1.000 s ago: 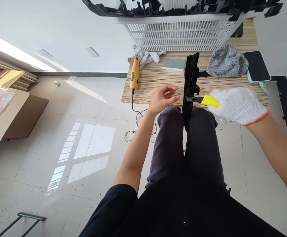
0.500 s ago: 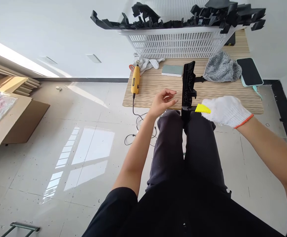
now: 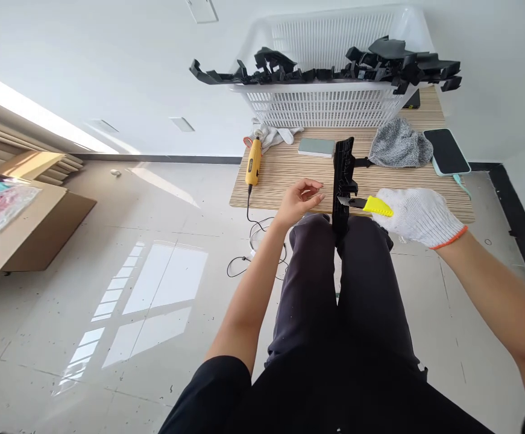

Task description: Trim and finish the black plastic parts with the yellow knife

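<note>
Right hand point(image 3: 416, 214): since half a second ago it is sitting slightly farther right and higher along the black part, the yellow knife point(image 3: 377, 206) shifting with it; gloved fingers are closing firmly around the handle.
Blade point(image 3: 344, 201): it is crossing the part's face, though whether it is touching is hard to tell.
Left hand point(image 3: 299, 200): bare and half open, it is hovering just left of the part, thumb and forefinger curving apart, apparently holding nothing.
Black part point(image 3: 342, 166): it is standing on end at the table edge, its lower end resting between the knees.
Progress: trimming seems to be going on; dark flecks point(image 3: 171, 389) are dotting the floor, perhaps shavings. Which edges are finished is too small to tell.
Table point(image 3: 298, 175): it is carrying a yellow power tool point(image 3: 254, 163), a grey block point(image 3: 316, 147), a grey cloth point(image 3: 400, 144) and a phone point(image 3: 446, 150).
Basket point(image 3: 311, 107): black pieces point(image 3: 407, 63) are lying across its rim; whether they are done or waiting is not showing.
</note>
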A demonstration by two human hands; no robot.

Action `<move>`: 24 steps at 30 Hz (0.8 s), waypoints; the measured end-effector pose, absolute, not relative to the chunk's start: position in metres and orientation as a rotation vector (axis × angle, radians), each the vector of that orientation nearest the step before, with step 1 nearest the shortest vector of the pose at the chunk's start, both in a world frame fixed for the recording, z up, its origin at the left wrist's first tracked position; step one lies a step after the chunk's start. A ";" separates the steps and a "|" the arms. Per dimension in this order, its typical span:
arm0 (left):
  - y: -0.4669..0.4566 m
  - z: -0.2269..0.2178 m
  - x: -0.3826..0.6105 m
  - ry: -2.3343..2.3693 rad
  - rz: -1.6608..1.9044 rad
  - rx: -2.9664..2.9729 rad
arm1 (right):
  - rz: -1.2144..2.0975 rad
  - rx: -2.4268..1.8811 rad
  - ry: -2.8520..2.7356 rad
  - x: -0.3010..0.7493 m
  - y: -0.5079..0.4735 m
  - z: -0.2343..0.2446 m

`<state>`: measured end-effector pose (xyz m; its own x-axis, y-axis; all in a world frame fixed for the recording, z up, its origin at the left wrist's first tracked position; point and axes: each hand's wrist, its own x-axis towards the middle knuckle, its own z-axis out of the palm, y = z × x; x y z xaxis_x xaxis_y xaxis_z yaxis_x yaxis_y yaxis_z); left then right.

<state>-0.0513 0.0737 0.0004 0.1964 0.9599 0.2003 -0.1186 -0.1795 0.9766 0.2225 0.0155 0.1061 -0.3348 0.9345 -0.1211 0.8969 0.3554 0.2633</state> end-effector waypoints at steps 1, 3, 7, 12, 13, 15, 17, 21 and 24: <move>0.073 0.001 -0.051 0.883 1.231 1.366 | 0.211 1.623 2.372 0.223 0.015 0.107; 0.073 0.001 -0.051 0.888 1.226 1.378 | 0.147 1.536 2.365 0.222 0.015 0.107; 0.072 -0.001 -0.051 0.918 1.231 1.406 | 0.102 1.443 2.374 0.219 0.019 0.104; 0.070 0.002 -0.049 0.942 1.237 1.457 | 0.273 1.626 2.478 0.229 0.030 0.096; 0.069 0.003 -0.048 0.954 1.240 1.467 | 0.263 1.595 2.512 0.232 0.032 0.092; 0.066 0.005 -0.046 0.962 1.266 1.449 | 0.204 1.492 2.577 0.237 0.034 0.081; 0.063 0.008 -0.044 0.942 1.292 1.394 | 0.176 1.475 2.631 0.243 0.036 0.069; 0.053 0.014 -0.038 0.905 1.282 1.365 | 0.233 1.678 2.709 0.251 0.040 0.053; 0.048 0.028 -0.029 0.880 1.311 1.439 | 0.229 1.737 2.740 0.254 0.043 0.048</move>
<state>-0.0294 0.0477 0.0281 0.1608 0.9445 0.2865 -0.0919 -0.2747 0.9571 0.2544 0.0429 0.0476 -0.4254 0.8893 0.1680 0.9048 0.4216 0.0592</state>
